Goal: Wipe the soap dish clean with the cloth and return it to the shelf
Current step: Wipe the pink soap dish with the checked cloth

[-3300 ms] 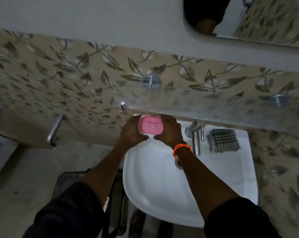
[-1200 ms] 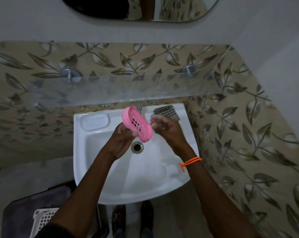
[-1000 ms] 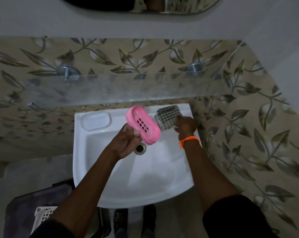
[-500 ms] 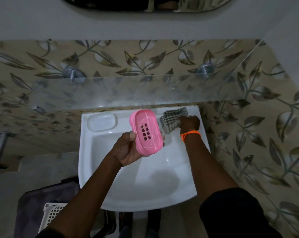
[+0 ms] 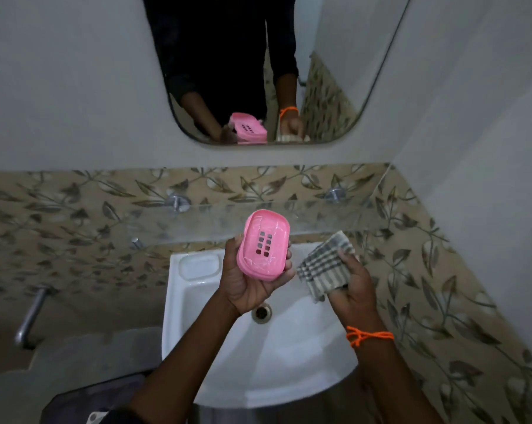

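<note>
My left hand (image 5: 249,284) holds the pink soap dish (image 5: 263,245) from below, above the white basin (image 5: 277,368). The dish faces me, showing its drain slots and pale soap streaks. Just to its right, my right hand (image 5: 352,289) grips a folded grey checked cloth (image 5: 324,266), a small gap apart from the dish. The glass shelf (image 5: 326,217) runs along the wall right behind the dish, held by two metal pegs.
A mirror (image 5: 258,68) hangs above the shelf and reflects both hands. The basin has a moulded soap recess (image 5: 198,266) at its back left and a drain (image 5: 261,312) in the middle. A metal bar (image 5: 31,316) sticks out of the wall at left.
My right hand picked the cloth up off the basin's back right corner and brought it beside the dish. My left hand raised the dish and turned its inside toward me. My head tilted up.
</note>
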